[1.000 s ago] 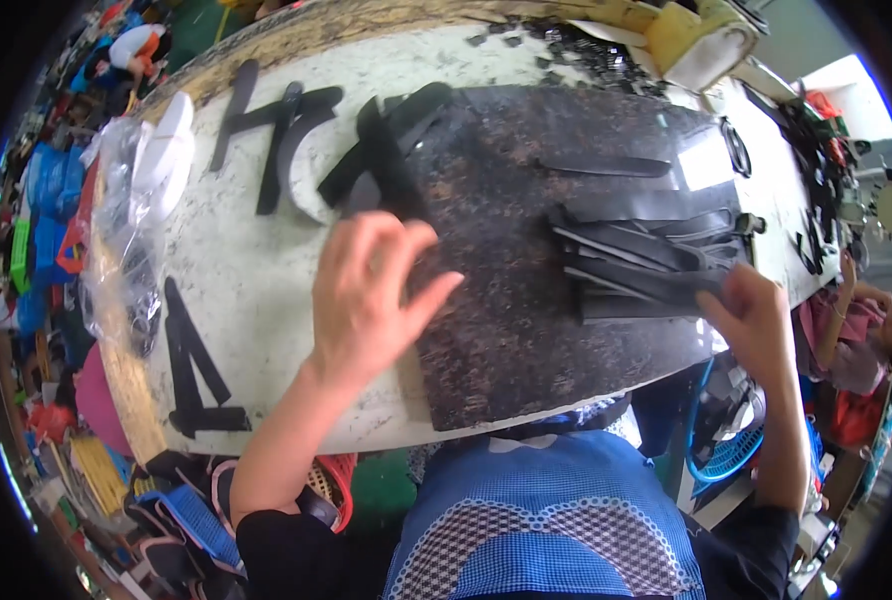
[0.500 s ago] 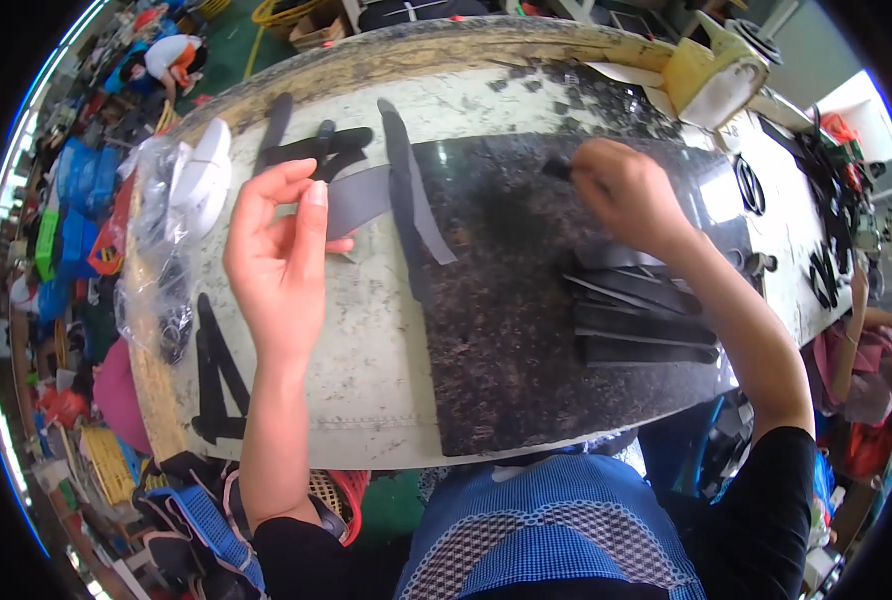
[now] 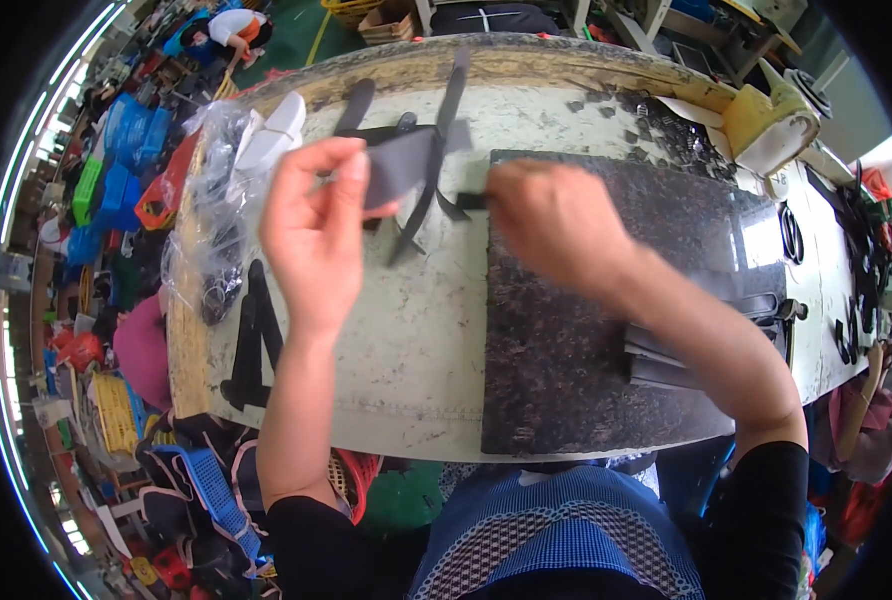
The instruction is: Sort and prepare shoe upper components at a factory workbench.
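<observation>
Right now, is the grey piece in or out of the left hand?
In: the left hand holds the grey piece by its left end, between thumb and fingers; the rest juts right.

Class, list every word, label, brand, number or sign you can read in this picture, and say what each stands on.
No text can be read.
White tabletop: faint row of marks near its front edge, too blurred to read.
Grey strip in the left hand: no lettering shows.
Dark speckled slab: no lettering shows.
</observation>
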The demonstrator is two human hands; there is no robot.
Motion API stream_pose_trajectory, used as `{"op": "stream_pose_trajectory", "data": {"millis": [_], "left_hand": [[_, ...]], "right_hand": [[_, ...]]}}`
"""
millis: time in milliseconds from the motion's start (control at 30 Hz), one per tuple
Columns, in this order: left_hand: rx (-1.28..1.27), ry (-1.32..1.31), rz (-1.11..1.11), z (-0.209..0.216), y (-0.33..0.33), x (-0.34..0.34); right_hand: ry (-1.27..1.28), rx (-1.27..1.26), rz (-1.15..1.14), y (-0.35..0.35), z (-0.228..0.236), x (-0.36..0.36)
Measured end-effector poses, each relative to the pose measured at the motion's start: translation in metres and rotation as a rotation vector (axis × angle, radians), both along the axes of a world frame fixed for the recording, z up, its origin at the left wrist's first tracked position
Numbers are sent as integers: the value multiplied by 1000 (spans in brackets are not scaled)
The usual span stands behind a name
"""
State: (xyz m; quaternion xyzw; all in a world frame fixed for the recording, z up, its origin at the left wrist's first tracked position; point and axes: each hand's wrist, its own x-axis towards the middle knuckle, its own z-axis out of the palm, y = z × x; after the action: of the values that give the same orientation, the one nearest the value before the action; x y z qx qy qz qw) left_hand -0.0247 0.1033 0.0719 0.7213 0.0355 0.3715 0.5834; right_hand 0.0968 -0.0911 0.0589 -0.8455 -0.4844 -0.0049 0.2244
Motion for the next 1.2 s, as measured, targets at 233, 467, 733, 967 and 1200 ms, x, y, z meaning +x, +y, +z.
{"op": "stream_pose_trajectory", "data": {"millis": [233,467,733,967,1200], "left_hand": [[-21,155,46,-13,51,-21],[69,220,-236,17,23,-11],[309,598,181,-38,136,-38],[523,312,235,-54,39,-38],[716,-16,-31,-63,-67,-40]], "right_hand": [[60,378,385,-22,10,5],[-198,37,670,6,23,-31],[267,141,247,-82,11,3],[1099,461,80,-105,7,-7],[1322,408,166,-89,7,-45]]}}
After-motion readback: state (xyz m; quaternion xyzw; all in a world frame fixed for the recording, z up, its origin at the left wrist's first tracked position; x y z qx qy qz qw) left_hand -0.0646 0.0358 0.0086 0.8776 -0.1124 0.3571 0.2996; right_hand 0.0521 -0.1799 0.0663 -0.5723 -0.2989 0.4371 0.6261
